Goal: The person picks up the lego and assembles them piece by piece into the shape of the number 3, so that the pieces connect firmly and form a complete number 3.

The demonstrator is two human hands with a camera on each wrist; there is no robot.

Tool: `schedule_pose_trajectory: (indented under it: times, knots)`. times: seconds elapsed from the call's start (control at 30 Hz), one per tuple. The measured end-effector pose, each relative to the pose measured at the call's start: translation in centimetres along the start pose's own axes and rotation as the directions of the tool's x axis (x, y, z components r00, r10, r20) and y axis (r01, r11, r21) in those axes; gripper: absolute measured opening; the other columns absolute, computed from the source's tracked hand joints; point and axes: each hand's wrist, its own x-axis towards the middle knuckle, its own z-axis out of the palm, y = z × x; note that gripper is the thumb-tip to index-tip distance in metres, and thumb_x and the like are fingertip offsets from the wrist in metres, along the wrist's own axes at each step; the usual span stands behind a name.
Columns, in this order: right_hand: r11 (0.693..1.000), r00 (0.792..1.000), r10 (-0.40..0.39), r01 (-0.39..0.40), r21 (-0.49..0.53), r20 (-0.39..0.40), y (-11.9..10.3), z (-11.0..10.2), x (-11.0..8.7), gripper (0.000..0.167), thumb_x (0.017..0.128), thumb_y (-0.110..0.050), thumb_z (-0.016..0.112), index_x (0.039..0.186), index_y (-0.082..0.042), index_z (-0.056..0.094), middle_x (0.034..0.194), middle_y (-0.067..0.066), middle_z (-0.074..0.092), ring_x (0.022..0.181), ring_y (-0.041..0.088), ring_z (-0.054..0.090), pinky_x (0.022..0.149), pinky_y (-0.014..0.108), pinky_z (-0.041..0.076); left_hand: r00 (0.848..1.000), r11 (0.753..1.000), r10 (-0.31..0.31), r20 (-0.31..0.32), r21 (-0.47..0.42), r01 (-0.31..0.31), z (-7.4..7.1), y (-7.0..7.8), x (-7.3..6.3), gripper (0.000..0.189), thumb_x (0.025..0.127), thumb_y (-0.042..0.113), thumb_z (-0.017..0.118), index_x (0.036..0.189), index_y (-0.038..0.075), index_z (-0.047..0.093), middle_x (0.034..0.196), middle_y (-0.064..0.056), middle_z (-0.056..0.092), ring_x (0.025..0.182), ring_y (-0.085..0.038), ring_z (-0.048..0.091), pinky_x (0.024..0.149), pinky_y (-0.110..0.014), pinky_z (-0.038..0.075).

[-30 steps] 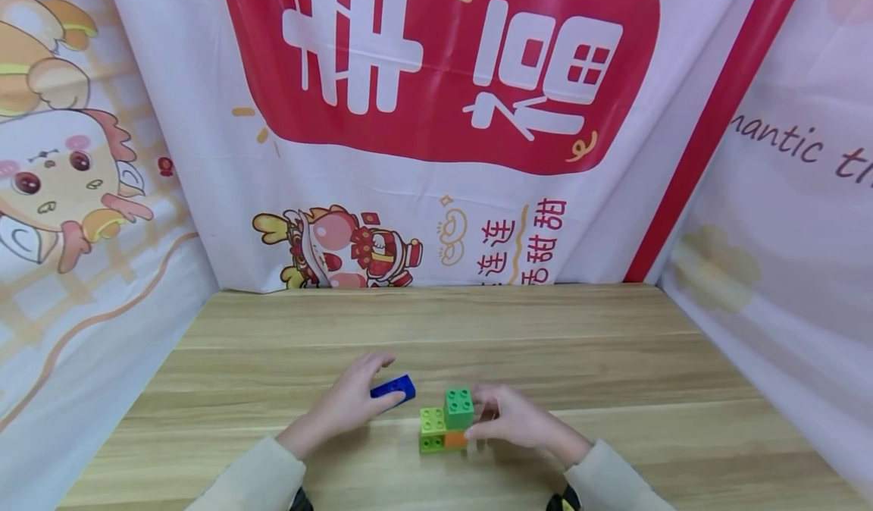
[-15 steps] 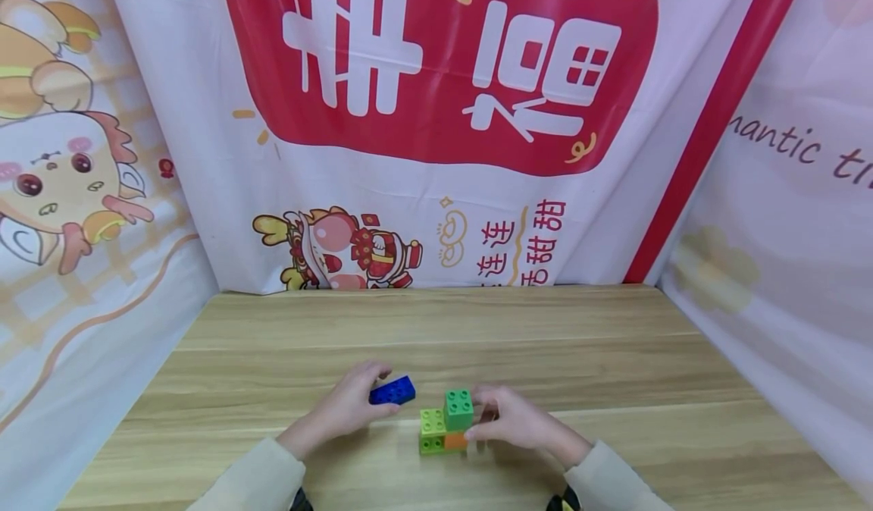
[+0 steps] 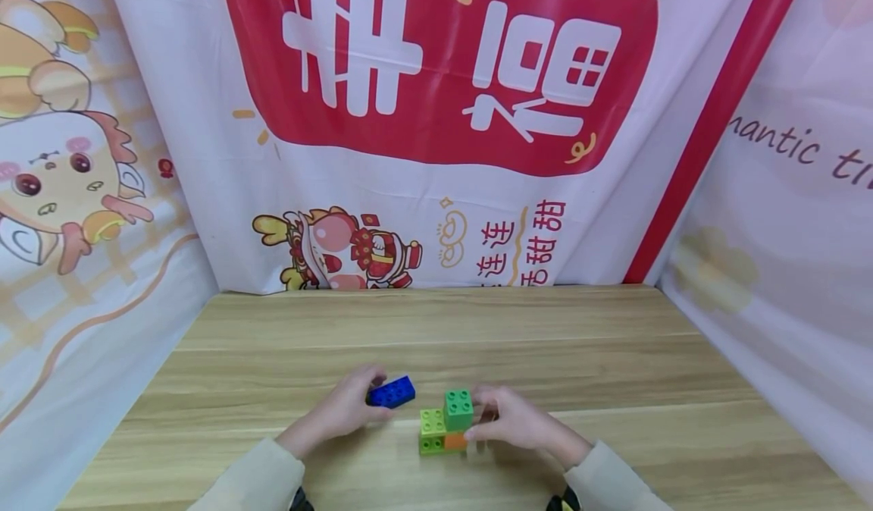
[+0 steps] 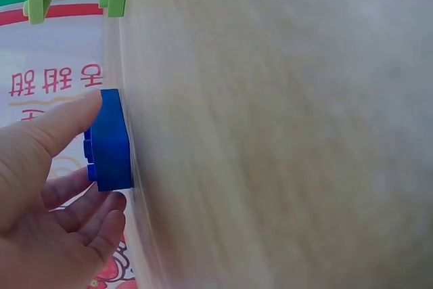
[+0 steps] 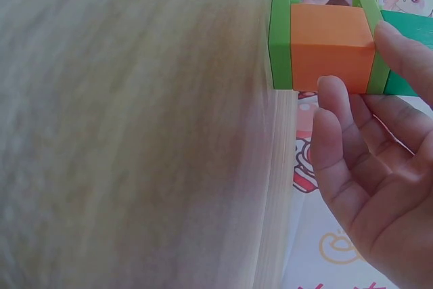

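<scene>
A blue toy building brick (image 3: pixel 392 392) lies studs up on the wooden table. My left hand (image 3: pixel 348 403) is around its left end, thumb on the near side and fingers loosely bent at the far side. In the left wrist view, the thumb tip is by one end of the blue brick (image 4: pixel 111 140), and the fingers are near the other. My right hand (image 3: pixel 511 418) holds a small brick stack by its right side, thumb in front and fingers behind. The stack has lime green bricks (image 3: pixel 433 421), an orange brick (image 5: pixel 331 49) between lime layers, and a green brick (image 3: pixel 458 409) on top.
The wooden table (image 3: pixel 436 321) extends beyond and to both sides of the hands. A printed white and red cloth (image 3: pixel 436 155) hangs at its back edge, with printed cloths along the left and right sides.
My left hand has drawn back a little to the left, its thumb slipping off the blue brick's near side, so more studs show. The right hand and the stack have stayed put.
</scene>
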Motion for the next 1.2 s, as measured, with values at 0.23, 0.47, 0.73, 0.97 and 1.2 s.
schedule_pose_trajectory:
  times: [0.23, 0.47, 0.73, 0.97, 1.2]
  knots:
    - [1.0, 1.0, 0.015, -0.015, -0.002, 0.003, -0.17, -0.01, -0.02, 0.031, 0.08, -0.022, 0.071, 0.109, -0.011, 0.064, 0.099, -0.006, 0.06, 0.072, 0.011, 0.056, 0.064, 0.026, 0.048, 1.0, 0.999, -0.027, -0.005, 0.025, 0.027, 0.16, -0.12, -0.02, 0.041, 0.073, 0.018, 0.078, 0.105, 0.001, 0.057, 0.1, -0.008, 0.057, 0.092, -0.023, 0.055, 0.08, -0.043, 0.045]
    - [1.0, 1.0, 0.004, -0.004, 0.001, 0.001, -0.23, 0.01, -0.03, 0.031, 0.081, -0.021, 0.071, 0.108, -0.011, 0.064, 0.1, -0.006, 0.059, 0.073, 0.011, 0.057, 0.065, 0.026, 0.049, 0.999, 0.999, -0.032, -0.005, 0.027, 0.032, 0.25, -0.15, 0.0, 0.033, 0.075, 0.014, 0.076, 0.1, 0.003, 0.057, 0.094, -0.004, 0.057, 0.087, -0.019, 0.054, 0.075, -0.041, 0.046]
    - [1.0, 1.0, -0.026, 0.026, 0.002, -0.006, -0.27, 0.16, -0.17, 0.031, 0.08, -0.019, 0.072, 0.108, -0.008, 0.064, 0.1, -0.003, 0.06, 0.072, 0.011, 0.057, 0.064, 0.026, 0.049, 0.997, 0.997, -0.071, -0.014, 0.016, 0.071, 0.29, 0.17, 0.0, 0.027, 0.078, 0.013, 0.073, 0.099, 0.007, 0.058, 0.095, -0.003, 0.058, 0.087, -0.018, 0.055, 0.076, -0.041, 0.047]
    - [1.0, 1.0, -0.026, 0.026, 0.013, 0.001, -0.36, 0.06, -0.13, 0.03, 0.08, -0.02, 0.071, 0.107, -0.008, 0.064, 0.099, -0.004, 0.059, 0.073, 0.011, 0.057, 0.064, 0.025, 0.049, 0.998, 0.998, -0.066, -0.025, 0.009, 0.066, 0.14, 0.46, -0.01, 0.025, 0.079, 0.011, 0.072, 0.1, 0.005, 0.058, 0.097, -0.005, 0.058, 0.089, -0.019, 0.055, 0.077, -0.041, 0.047]
    - [1.0, 1.0, -0.005, 0.005, 0.011, -0.006, -0.24, 0.1, -0.04, 0.029, 0.08, -0.015, 0.071, 0.106, -0.008, 0.064, 0.099, -0.003, 0.059, 0.072, 0.011, 0.056, 0.064, 0.025, 0.048, 0.997, 0.997, -0.076, -0.031, -0.022, 0.075, -0.29, 0.68, 0.16, 0.027, 0.082, 0.013, 0.069, 0.105, 0.005, 0.058, 0.101, -0.006, 0.058, 0.092, -0.02, 0.056, 0.077, -0.039, 0.048]
